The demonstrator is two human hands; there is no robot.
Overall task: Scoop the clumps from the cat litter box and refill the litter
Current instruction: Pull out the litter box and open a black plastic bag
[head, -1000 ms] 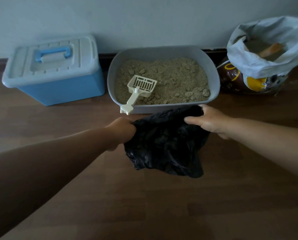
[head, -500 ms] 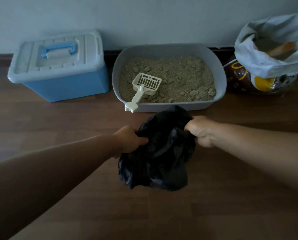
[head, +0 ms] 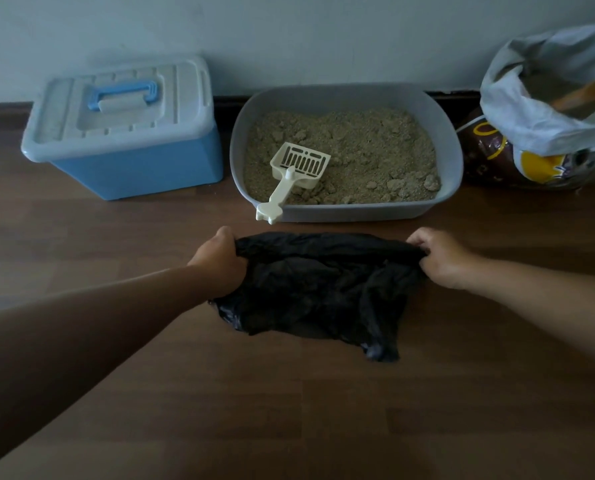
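Black bag [head: 323,292] stretched wide between both hands, just near of the litter box [head: 358,213], with a narrow strip of floor [head: 289,410] between them. Left hand [head: 219,261] grips its left edge and right hand [head: 441,259] its right. Broad open floor on the near side. Litter [head: 375,147] lumpy, clumps near-right. Scoop [head: 296,171] lies in it, handle overhanging the near rim.

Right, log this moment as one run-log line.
left hand: grips black plastic bag left edge | right hand: grips right edge | cream slotted scoop: lies in grey litter box | clumps: not yet scooped
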